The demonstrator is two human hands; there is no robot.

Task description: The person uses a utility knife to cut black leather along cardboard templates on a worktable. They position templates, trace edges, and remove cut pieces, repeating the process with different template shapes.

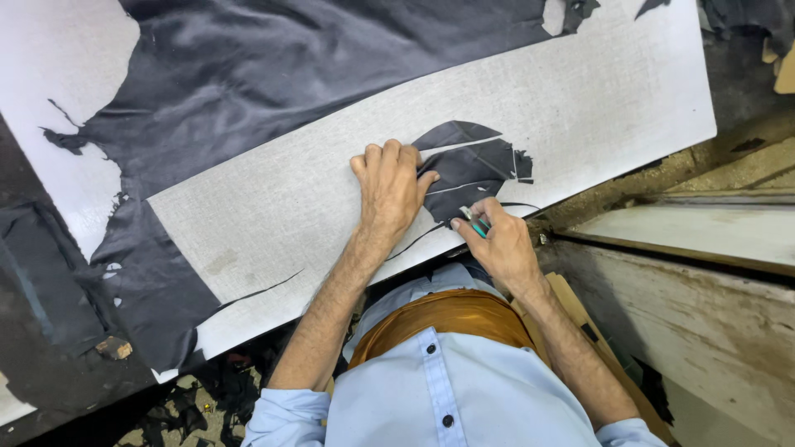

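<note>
left hand (389, 186) flat, fingers apart, pinning black leather piece (468, 170) on counter (290, 207) | right hand (501, 240) clamped on knife (474, 222) | keep blade low, steady

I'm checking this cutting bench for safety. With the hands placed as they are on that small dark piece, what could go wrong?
1. The left hand presses the small dark piece close to the knife in the right hand; a slip could nick its fingers.
2. The piece lies near the white board edge, so the blade might run off toward the body.
</note>
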